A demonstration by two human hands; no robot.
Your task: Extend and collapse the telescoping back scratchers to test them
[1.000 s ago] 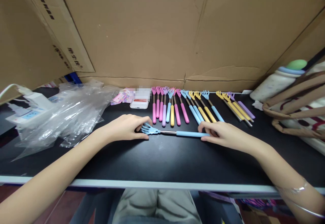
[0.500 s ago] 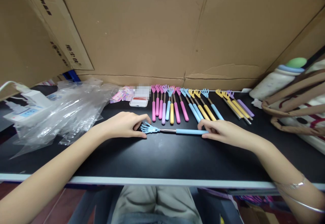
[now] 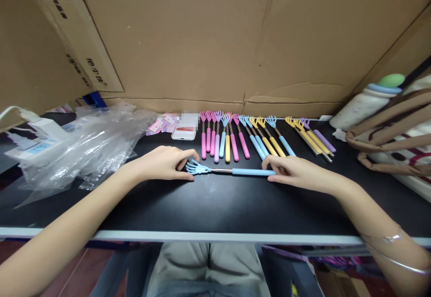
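Note:
A light blue back scratcher (image 3: 254, 172) lies crosswise on the black table, its claw pointing left and a short metal rod showing between claw and handle. My left hand (image 3: 164, 164) is at the claw end, the thumb in front and curled fingers behind, the claw's tips between them. At the other end, my right hand (image 3: 291, 172) pinches the tip of the blue handle between thumb and fingers. Just behind lies a row of back scratchers in pink (image 3: 244, 145), purple, yellow and blue, claws towards the cardboard wall.
Clear plastic bags (image 3: 101, 140) are heaped at the left beside a white power strip (image 3: 37, 144). A phone (image 3: 183, 133) and pink cards (image 3: 161, 124) lie at the back. On the right are yellow back scratchers (image 3: 310, 141), a bottle (image 3: 365, 106) and a bag (image 3: 397, 140).
Both hands keep the same hold on the blue back scratcher. The whole view has shifted very slightly; nothing else visibly differs.

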